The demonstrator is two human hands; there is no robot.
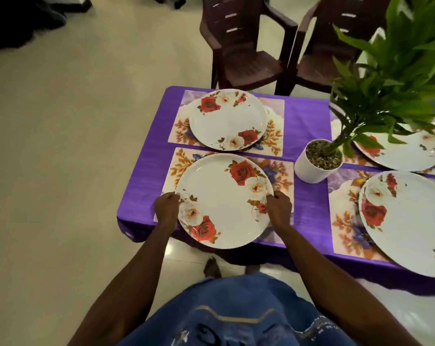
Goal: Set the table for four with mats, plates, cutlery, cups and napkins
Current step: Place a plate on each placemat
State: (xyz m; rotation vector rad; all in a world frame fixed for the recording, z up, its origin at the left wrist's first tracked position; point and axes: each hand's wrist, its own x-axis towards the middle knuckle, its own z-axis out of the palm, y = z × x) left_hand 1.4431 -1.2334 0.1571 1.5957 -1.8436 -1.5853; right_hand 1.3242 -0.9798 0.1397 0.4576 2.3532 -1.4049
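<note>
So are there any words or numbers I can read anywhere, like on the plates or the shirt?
Blue shirt: dark and pale print marks, too blurred to read.
Plates, such as the one held by the left hand and right hand: only roses, no words.
Mats and white pot: no words.
So nothing can be read.

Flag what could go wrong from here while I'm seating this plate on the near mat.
1. The held plate overhangs the near edge of the table; if the left hand and right hand let go now, it may tip to the floor.
2. The near mat also reaches that edge, so sliding the plate could drag it off.
3. The potted plant stands close on the right; later reaches for cutlery or cups could knock it.
</note>
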